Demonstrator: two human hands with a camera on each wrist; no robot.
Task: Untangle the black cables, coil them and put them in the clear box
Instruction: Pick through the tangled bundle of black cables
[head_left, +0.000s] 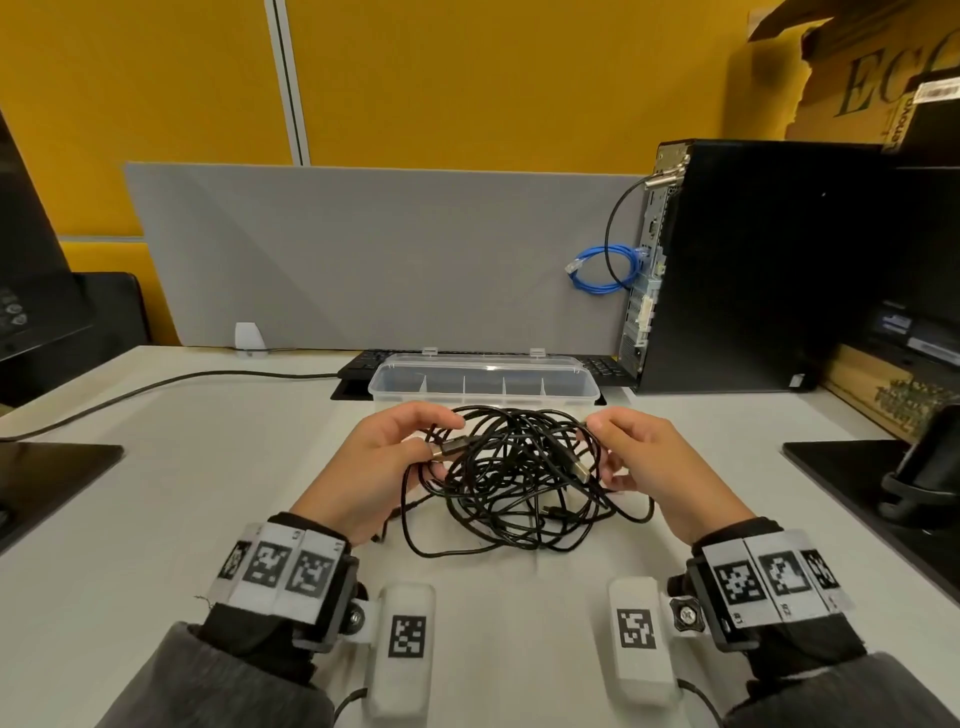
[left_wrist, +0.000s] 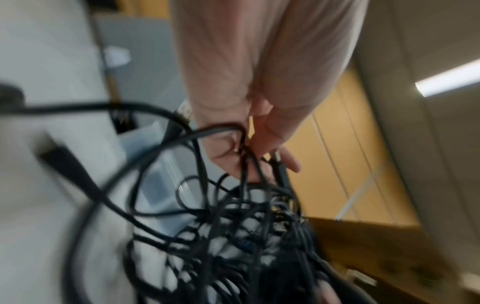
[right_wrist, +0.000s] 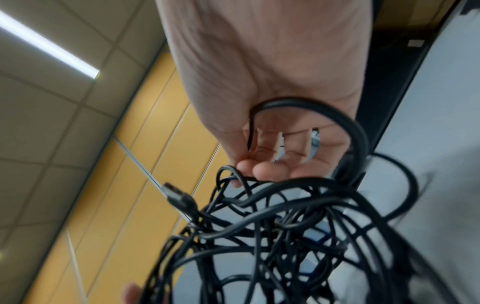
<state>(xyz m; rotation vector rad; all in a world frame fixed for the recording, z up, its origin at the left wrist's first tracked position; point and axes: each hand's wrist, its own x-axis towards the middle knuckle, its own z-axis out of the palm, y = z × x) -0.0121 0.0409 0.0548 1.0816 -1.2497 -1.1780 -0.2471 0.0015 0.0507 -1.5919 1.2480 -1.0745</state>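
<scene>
Both hands are pinching strands on opposite sides, left hand (head_left: 382, 467) and right hand (head_left: 652, 467), lifting the black cables (head_left: 519, 483) tangle off the desk (head_left: 156, 493) probably to find loose ends, with the clear box (head_left: 483, 384) waiting open just behind.

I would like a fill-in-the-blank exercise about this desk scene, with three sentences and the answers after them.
1. Both hands, the left hand and the right hand, grip the tangled bundle of ____ cables.
2. The clear plastic box with dividers stands open and holds ____ cables.
3. Beside the black computer tower hangs a coiled ____ network cable.

Missing words: black; no; blue
</scene>
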